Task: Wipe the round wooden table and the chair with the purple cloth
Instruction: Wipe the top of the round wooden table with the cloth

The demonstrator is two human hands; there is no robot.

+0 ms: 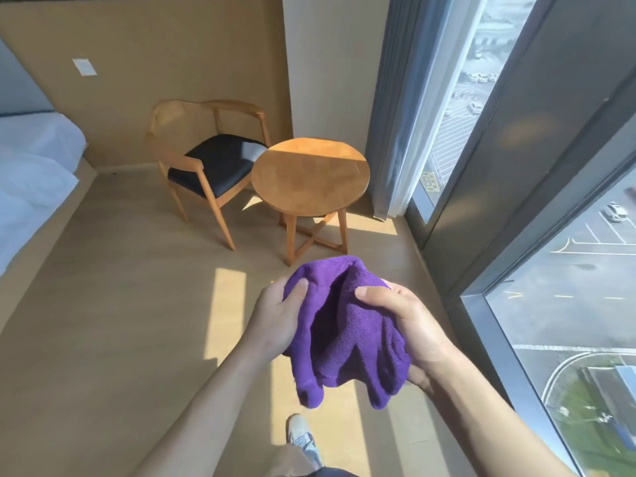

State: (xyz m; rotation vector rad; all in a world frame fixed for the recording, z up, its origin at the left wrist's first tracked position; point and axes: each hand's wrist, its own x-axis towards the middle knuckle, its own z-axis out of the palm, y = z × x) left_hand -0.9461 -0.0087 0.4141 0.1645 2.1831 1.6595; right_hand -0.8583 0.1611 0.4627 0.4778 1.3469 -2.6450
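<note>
Cloth bunched in 2 hands, table and chair not yet touched.

Left hand (278, 315) and right hand (409, 325) curl fingers and thumbs round the purple cloth (344, 332), likely gathering a wiping pad. Round table (309, 173) and chair (213, 160) stand well beyond the fingertips. No containers in view.

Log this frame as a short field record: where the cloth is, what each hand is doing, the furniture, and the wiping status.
cloth: purple cloth, bunched, held in the air between both hands
left hand: left hand grips the cloth's left side
right hand: right hand grips the cloth's right side
table: round table ahead, apart from the cloth, partly sunlit
chair: chair left of the table, dark seat
other: bed at far left; window at right
wiping: not yet begun
</note>
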